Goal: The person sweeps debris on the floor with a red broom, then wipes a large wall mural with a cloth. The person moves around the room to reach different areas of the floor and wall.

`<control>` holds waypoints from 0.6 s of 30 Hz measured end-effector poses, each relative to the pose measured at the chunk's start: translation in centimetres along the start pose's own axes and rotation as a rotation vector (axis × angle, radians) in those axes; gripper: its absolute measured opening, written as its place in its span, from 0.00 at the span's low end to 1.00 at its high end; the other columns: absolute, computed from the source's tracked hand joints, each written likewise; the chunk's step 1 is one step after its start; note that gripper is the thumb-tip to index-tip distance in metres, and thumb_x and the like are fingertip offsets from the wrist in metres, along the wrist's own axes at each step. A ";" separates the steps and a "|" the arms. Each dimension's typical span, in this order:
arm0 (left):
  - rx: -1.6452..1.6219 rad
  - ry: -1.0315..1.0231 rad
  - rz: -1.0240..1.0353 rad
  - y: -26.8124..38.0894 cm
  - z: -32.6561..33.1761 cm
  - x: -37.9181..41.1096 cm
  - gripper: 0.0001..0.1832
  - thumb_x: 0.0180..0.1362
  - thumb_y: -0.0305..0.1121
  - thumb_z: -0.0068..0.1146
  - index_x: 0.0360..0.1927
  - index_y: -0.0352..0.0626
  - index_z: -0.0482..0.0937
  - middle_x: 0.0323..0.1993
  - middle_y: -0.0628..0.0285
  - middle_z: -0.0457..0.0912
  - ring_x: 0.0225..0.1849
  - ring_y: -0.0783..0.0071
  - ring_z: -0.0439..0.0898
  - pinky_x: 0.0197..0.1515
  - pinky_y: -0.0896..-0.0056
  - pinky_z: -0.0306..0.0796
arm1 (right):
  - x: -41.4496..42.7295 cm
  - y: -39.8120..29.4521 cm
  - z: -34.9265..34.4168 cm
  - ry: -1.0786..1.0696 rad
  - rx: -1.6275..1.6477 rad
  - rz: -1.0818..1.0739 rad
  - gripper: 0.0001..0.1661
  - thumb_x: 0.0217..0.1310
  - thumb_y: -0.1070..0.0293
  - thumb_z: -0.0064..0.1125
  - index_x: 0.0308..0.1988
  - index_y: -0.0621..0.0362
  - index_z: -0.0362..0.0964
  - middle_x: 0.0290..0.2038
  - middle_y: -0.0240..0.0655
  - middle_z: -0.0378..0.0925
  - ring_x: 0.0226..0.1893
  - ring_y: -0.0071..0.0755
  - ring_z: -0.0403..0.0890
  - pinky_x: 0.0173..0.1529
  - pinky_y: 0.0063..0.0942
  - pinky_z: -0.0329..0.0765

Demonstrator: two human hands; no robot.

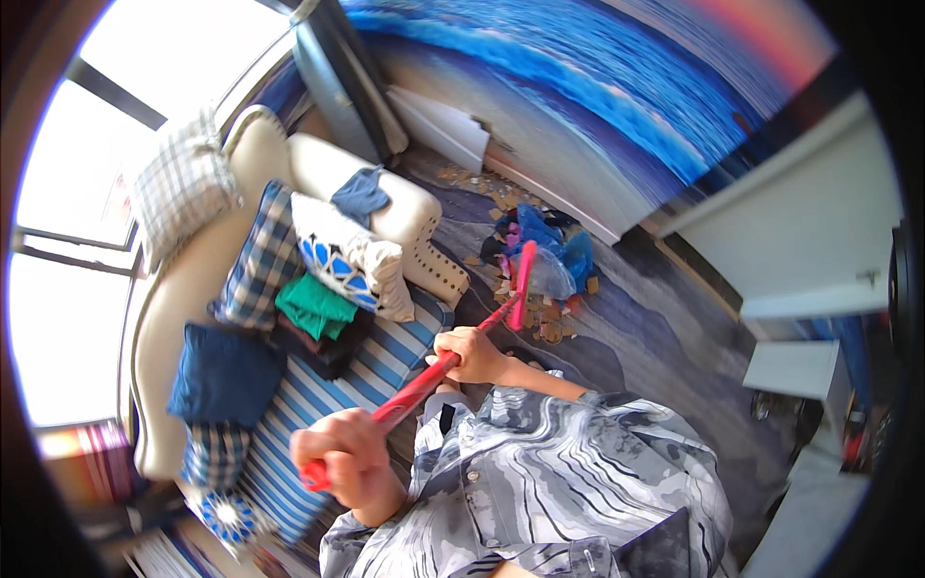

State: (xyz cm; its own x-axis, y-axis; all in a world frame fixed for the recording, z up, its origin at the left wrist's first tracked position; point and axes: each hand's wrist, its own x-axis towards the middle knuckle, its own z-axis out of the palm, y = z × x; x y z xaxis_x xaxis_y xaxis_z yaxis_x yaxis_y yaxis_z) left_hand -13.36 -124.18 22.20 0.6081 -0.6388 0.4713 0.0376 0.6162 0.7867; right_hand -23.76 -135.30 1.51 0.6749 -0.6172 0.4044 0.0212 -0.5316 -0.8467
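Observation:
A broom with a red pole [415, 394] and a narrow pink head [524, 289] slants across the view, both hands on it. My left hand [343, 451] is wrapped around the pole near its top end. Farther down, my right hand [470, 355] grips the pole's middle. The broom head overlaps a heap of litter on the patterned grey carpet [650, 318]. In that heap lie blue plastic bags [538, 225], a clear plastic bag [551, 273] and scattered brown scraps [549, 331]. Bristles under the head cannot be made out.
A cream sofa [423, 206] with a striped seat [300, 415] stands to the left, holding several cushions and a folded green cloth [314, 303]. White boards [441, 126] lean against the sea-mural wall [549, 130]. At right are a white cabinet [795, 209] and a small white table [791, 368].

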 end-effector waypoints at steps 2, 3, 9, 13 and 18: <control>-0.062 0.007 0.008 -0.2 -2.4 2.6 0.13 0.62 0.34 0.52 0.27 0.45 0.61 0.12 0.70 0.62 0.11 0.82 0.59 0.14 0.80 0.53 | 1.2 -0.1 1.6 0.119 -0.051 0.034 0.14 0.49 0.64 0.63 0.21 0.54 0.64 0.16 0.38 0.70 0.21 0.48 0.76 0.26 0.40 0.70; -0.102 0.004 0.002 -0.5 -3.2 3.5 0.12 0.63 0.33 0.50 0.28 0.45 0.61 0.13 0.71 0.62 0.12 0.82 0.59 0.15 0.81 0.54 | 1.5 0.0 2.0 0.138 -0.090 0.060 0.14 0.49 0.64 0.63 0.21 0.54 0.64 0.16 0.38 0.70 0.21 0.48 0.76 0.26 0.40 0.70; -0.263 -0.283 -0.245 -2.9 -5.1 5.5 0.11 0.66 0.34 0.44 0.27 0.45 0.61 0.15 0.68 0.61 0.16 0.80 0.59 0.21 0.78 0.55 | -1.6 0.3 2.5 0.331 -0.287 0.200 0.17 0.49 0.67 0.63 0.17 0.55 0.62 0.13 0.38 0.67 0.17 0.45 0.74 0.23 0.37 0.68; -0.309 -0.534 -0.533 -6.7 -4.1 4.5 0.10 0.56 0.29 0.51 0.22 0.40 0.66 0.17 0.61 0.71 0.18 0.72 0.67 0.26 0.67 0.65 | -7.4 1.6 0.2 0.410 -0.445 0.381 0.19 0.49 0.67 0.62 0.15 0.55 0.60 0.11 0.38 0.65 0.16 0.47 0.73 0.24 0.39 0.66; -0.294 -1.032 -0.865 -14.2 -2.1 -0.5 0.09 0.60 0.27 0.52 0.25 0.37 0.69 0.29 0.61 0.73 0.31 0.74 0.69 0.38 0.71 0.65 | -16.4 6.7 -2.4 0.585 -0.457 0.632 0.20 0.48 0.70 0.63 0.15 0.60 0.59 0.12 0.41 0.63 0.14 0.48 0.68 0.23 0.39 0.62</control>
State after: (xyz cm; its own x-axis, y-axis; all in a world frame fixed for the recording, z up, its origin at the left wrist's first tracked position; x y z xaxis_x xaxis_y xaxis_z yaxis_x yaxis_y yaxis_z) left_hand -12.53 -131.64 10.01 -0.5482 -0.8341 0.0608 0.3423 -0.1574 0.9263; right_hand -36.48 -130.15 -10.00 -0.0115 -0.9909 0.1341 -0.5903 -0.1015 -0.8008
